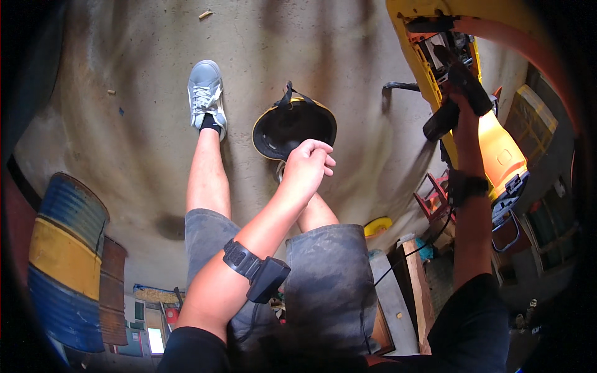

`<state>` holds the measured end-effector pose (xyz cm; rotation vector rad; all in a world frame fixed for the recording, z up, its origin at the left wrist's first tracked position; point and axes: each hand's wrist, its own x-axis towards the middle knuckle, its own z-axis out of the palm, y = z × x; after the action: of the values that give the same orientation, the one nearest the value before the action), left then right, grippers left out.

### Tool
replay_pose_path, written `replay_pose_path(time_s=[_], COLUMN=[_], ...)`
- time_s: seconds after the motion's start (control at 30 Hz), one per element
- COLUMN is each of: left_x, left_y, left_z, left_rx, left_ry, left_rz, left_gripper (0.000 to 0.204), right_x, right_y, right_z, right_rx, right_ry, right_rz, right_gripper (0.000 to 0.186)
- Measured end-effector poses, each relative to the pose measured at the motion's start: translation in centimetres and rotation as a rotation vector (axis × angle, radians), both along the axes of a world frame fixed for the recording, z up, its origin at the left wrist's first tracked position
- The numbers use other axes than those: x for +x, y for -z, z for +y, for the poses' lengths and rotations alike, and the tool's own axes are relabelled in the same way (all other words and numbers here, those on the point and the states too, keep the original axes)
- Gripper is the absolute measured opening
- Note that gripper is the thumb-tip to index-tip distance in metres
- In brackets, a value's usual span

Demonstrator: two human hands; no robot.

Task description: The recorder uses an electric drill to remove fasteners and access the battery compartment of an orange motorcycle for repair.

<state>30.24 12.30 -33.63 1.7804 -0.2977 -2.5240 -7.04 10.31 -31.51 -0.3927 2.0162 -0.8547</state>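
My left hand [308, 164] hangs in front of my knee with its fingers loosely curled together. Nothing shows in it, though its palm is partly hidden. Just beyond it an upturned helmet [295, 127], black inside with a yellow rim and a dark chin strap, lies on the floor. Off to the right, my right hand [461, 102] is at a yellow vehicle [497, 152], which looks like a scooter with its inner parts bared. The fingers appear closed around a black handlebar grip [440, 121]; shadow partly hides them.
Blue and yellow drums [67, 261] stand at the left, beside a rusty one [112, 292]. At the right are a red metal stand [433, 194], a yellow round object [377, 226], wooden boards [418, 292] and a taped box [528, 121]. A black cable [404, 256] runs across my right side.
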Motion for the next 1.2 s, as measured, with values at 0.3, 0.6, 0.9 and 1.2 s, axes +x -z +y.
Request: replay_pose_path(time_s=[0.3, 0.6, 0.9, 1.2], left_x=[-0.7, 1.7, 5.3, 7.1], left_y=[-2.8, 5.7, 16.7, 22.4], left_z=[-5.0, -1.6, 8.3, 7.7], left_rx=[-0.009, -0.701, -0.359, -0.474], left_ry=[-0.030, 0.443, 0.706, 0.742], left_rz=[0.126, -0.449, -0.923, -0.755], left_gripper=[0.021, 0.034, 0.076, 0.047], right_x=[5.6, 11.9, 8.8, 7.5], right_y=[-8.9, -10.4, -5.1, -5.1], right_z=[2.4, 3.7, 5.4, 7.3], right_rx=[-0.022, -0.178, -0.101, -0.013], right_ry=[0.142, 0.188, -0.189, -0.093], right_rz=[-0.275, -0.883, -1.108, -1.126], right_gripper=[0.043, 0.053, 0.056, 0.054])
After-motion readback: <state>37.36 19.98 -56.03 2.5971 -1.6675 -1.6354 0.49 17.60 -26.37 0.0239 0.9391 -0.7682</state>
